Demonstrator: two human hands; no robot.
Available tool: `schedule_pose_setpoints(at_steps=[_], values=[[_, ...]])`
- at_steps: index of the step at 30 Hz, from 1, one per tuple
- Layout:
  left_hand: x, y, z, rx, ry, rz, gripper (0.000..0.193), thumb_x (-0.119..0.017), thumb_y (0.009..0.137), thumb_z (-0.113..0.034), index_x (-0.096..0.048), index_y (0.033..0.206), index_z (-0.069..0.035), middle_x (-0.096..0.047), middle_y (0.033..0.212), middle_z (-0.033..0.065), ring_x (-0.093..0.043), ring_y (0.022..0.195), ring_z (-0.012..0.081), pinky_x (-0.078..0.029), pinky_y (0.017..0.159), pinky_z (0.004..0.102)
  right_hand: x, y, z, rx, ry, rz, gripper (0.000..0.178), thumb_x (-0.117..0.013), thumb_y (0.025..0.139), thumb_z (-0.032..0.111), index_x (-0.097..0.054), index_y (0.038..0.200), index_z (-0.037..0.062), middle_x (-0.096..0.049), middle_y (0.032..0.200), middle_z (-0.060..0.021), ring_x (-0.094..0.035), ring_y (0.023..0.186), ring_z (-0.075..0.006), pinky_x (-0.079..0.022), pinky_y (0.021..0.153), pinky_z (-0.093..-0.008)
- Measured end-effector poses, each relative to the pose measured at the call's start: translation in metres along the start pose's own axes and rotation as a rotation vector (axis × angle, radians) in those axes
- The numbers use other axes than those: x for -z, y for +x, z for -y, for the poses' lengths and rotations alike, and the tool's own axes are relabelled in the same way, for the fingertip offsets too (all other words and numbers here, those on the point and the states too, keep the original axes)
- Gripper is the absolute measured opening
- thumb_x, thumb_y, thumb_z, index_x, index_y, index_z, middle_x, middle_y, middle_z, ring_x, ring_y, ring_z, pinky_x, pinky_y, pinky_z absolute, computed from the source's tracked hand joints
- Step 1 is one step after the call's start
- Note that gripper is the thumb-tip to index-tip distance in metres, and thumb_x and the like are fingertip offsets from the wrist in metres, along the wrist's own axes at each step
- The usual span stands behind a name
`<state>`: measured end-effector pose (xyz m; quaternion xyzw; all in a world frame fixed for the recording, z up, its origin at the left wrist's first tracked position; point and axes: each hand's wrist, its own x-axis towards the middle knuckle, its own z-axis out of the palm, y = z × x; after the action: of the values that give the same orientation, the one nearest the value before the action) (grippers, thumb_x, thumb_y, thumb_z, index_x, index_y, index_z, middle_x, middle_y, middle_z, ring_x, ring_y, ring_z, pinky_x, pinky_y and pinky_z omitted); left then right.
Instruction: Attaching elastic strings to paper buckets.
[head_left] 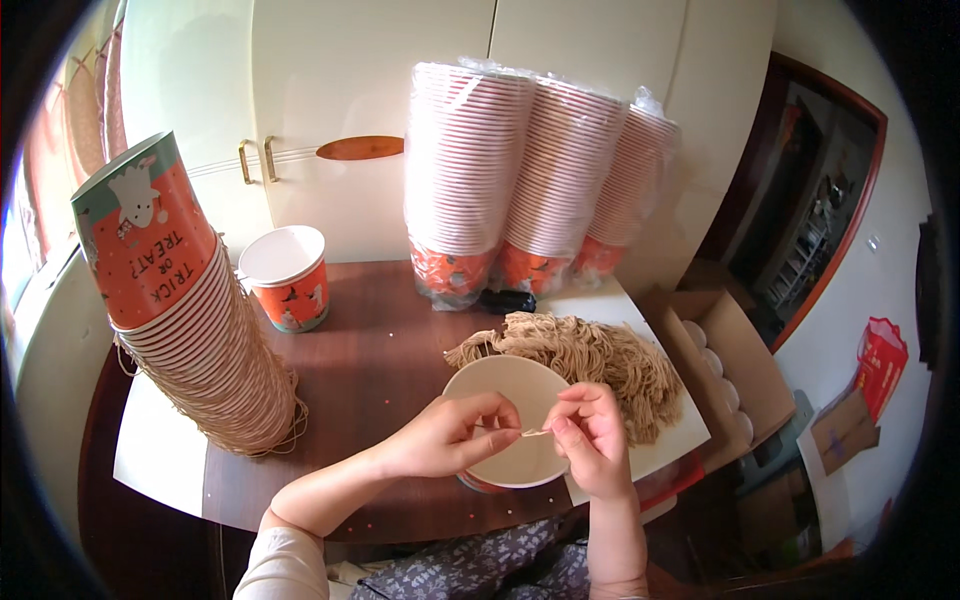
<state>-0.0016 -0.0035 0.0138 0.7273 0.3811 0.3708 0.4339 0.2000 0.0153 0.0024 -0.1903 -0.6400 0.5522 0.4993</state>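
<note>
Between my two hands runs a short end of beige twine [535,433], pinched at both sides. My left hand [455,437] grips it with thumb and forefinger, and my right hand [594,440] does the same with its fingertips. Just under them stands a paper bucket [518,472] with a white inside, its mouth facing up. A loose heap of beige twine strands [600,365] lies right behind that bucket. Whether the pinched twine is fixed to the bucket, I cannot tell.
At the left rises a tall leaning stack of upside-down orange paper buckets [200,340] with twine hanging from it. Another bucket [290,285] stands behind. Plastic-wrapped bucket stacks [470,170] stand at the back, near a small black object [507,302]. A cardboard box [760,370] sits right.
</note>
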Motion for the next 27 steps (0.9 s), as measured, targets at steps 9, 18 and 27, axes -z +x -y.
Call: schedule_pose_setpoints(at_steps=[9, 18, 27], values=[[-0.003, 0.002, 0.002, -0.400, 0.212, -0.135, 0.022, -0.069, 0.073, -0.013, -0.062, 0.092, -0.005, -0.060, 0.091, 0.0076, -0.057, 0.089, 0.0235, -0.046, 0.079, 0.0334, -0.010, 0.000, 0.011, 0.111, 0.000, -0.035, 0.020, -0.051, 0.090, 0.005, -0.041, 0.106, 0.0010, -0.054, 0.083, -0.0042, -0.048, 0.072, -0.0059, -0.040, 0.064, -0.0181], [0.004, -0.004, 0.002, -0.380, 0.039, -0.149, 0.015, -0.070, 0.073, -0.009, -0.066, 0.087, -0.005, -0.064, 0.086, 0.0058, -0.058, 0.086, 0.0205, -0.045, 0.080, 0.0335, -0.030, 0.034, 0.027, 0.156, -0.208, 0.100, 0.019, -0.052, 0.089, 0.008, -0.043, 0.106, 0.0036, -0.054, 0.082, -0.0045, -0.045, 0.065, -0.0047, -0.038, 0.055, -0.0161], [0.019, -0.005, 0.004, -0.333, -0.056, -0.164, 0.014, -0.071, 0.075, -0.012, -0.060, 0.078, -0.003, -0.061, 0.078, 0.0013, -0.056, 0.074, 0.0098, -0.045, 0.068, 0.0251, -0.053, 0.057, 0.048, 0.005, -0.058, 0.111, 0.044, -0.050, 0.089, 0.003, -0.025, 0.125, 0.0058, -0.053, 0.084, -0.0058, -0.045, 0.063, -0.0041, -0.037, 0.053, -0.0167]])
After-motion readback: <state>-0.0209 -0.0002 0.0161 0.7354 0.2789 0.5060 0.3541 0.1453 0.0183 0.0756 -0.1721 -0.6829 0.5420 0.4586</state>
